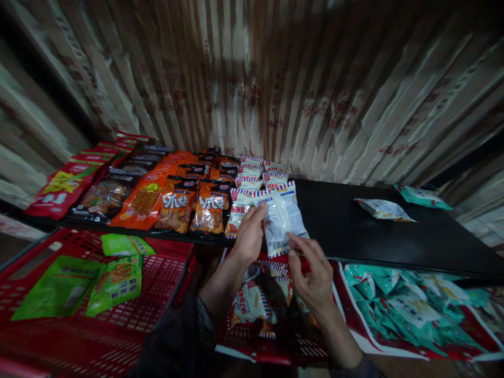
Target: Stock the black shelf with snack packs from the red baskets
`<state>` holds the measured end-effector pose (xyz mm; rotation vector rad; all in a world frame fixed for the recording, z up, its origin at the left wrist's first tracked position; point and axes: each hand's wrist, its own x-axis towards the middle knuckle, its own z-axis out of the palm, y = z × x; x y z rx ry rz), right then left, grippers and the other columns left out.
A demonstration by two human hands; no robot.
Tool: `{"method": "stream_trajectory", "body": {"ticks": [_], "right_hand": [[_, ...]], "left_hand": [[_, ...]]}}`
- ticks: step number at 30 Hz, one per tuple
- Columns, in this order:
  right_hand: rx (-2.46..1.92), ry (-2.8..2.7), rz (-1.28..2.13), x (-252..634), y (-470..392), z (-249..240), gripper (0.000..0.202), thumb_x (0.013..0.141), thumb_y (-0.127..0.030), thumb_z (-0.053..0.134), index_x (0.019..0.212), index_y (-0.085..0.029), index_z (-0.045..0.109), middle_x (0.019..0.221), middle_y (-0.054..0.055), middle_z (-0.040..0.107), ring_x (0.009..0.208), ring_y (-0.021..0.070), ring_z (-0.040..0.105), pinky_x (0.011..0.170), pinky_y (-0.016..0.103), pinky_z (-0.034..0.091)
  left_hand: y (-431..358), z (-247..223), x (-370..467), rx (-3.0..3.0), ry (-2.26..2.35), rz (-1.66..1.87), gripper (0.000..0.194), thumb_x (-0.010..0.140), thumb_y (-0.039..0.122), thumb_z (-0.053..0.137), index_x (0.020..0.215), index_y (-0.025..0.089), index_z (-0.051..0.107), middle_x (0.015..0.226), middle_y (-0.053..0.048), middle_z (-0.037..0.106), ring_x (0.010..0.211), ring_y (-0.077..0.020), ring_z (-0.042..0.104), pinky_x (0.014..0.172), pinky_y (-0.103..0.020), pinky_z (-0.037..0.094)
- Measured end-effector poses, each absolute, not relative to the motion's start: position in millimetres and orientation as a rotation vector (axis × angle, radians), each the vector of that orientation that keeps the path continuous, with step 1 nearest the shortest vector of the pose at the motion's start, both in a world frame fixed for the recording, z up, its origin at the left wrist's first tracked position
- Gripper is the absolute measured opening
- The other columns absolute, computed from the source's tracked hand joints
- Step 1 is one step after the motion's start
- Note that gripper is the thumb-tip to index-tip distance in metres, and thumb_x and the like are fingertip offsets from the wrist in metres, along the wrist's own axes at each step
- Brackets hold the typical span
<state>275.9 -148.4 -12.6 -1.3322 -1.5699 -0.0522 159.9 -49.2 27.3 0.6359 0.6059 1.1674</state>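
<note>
My left hand [252,233] grips the left edge of a white snack bag [279,223], its thumb over the front. The bag has a red-and-blue striped border, and its printed back with a barcode faces me. My right hand [313,273] is at the bag's lower right, thumb and index finger apart, fingertips at or touching the bag. Behind the held bag, matching white snack bags [249,172] stand in two rows on the black shelf [334,231]. More striped bags lie in a red basket [275,344] under my hands.
Left on the shelf are orange-and-black bags [212,207], orange stick-snack bags [144,202] and red bags [65,191]. A white bag [384,210] and teal bag [423,197] lie right. Below are a red basket [157,294] with green bags [118,283] and a basket of teal bags [413,310].
</note>
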Motion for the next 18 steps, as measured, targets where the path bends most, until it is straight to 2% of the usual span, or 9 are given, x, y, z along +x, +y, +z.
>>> {"method": "stream_trajectory", "body": {"ticks": [2, 5, 7, 10, 12, 18], "right_hand": [[-1.443, -1.229, -0.040, 281, -146, -15, 0.032, 0.089, -0.027, 0.058, 0.120, -0.023, 0.064, 0.101, 0.007, 0.063, 0.092, 0.0201, 0.061, 0.085, 0.037, 0.051], [-1.461, -0.759, 0.242, 287, -140, -19, 0.047, 0.081, -0.044, 0.069, 0.121, -0.022, 0.061, 0.113, 0.008, 0.062, 0.099, 0.0203, 0.060, 0.087, 0.038, 0.050], [-1.360, -0.540, 0.539, 287, -136, -19, 0.053, 0.073, -0.051, 0.075, 0.117, -0.023, 0.064, 0.114, 0.007, 0.064, 0.098, 0.0195, 0.062, 0.082, 0.034, 0.052], [-1.180, -0.360, 0.899, 280, -133, -18, 0.045, 0.064, -0.051, 0.083, 0.097, -0.023, 0.070, 0.104, 0.004, 0.070, 0.087, 0.0168, 0.065, 0.071, 0.029, 0.055], [-1.116, -0.312, 1.017, 274, -133, -18, 0.040, 0.061, -0.047, 0.087, 0.089, -0.023, 0.071, 0.098, 0.002, 0.073, 0.084, 0.0153, 0.067, 0.069, 0.026, 0.055], [-1.127, -0.327, 0.976, 267, -133, -21, 0.034, 0.060, -0.043, 0.087, 0.078, -0.022, 0.068, 0.083, -0.001, 0.074, 0.070, 0.0131, 0.068, 0.060, 0.023, 0.056]], "left_hand": [[-48, 29, 159, 0.597, 0.611, 1.188, 0.044, 0.064, 0.049, 0.083, 0.086, 0.016, 0.066, 0.089, -0.006, 0.074, 0.100, -0.0251, 0.068, 0.089, -0.036, 0.053], [-47, 31, 158, 0.566, 0.606, 1.235, 0.037, 0.070, 0.042, 0.081, 0.090, 0.015, 0.066, 0.090, -0.006, 0.074, 0.100, -0.0236, 0.069, 0.088, -0.035, 0.053], [-46, 31, 158, 0.543, 0.596, 1.258, 0.034, 0.072, 0.039, 0.080, 0.091, 0.015, 0.066, 0.092, -0.006, 0.074, 0.099, -0.0219, 0.068, 0.089, -0.033, 0.052], [-47, 30, 161, 0.507, 0.597, 1.281, 0.031, 0.072, 0.037, 0.080, 0.089, 0.015, 0.066, 0.092, -0.005, 0.074, 0.097, -0.0200, 0.068, 0.090, -0.031, 0.051], [-48, 29, 163, 0.515, 0.591, 1.270, 0.033, 0.070, 0.038, 0.081, 0.086, 0.015, 0.066, 0.088, -0.005, 0.074, 0.094, -0.0200, 0.068, 0.087, -0.031, 0.051], [-46, 29, 154, 0.640, 0.600, 1.203, 0.033, 0.059, 0.037, 0.086, 0.076, 0.016, 0.066, 0.080, -0.001, 0.071, 0.077, -0.0141, 0.065, 0.073, -0.026, 0.048]]}}
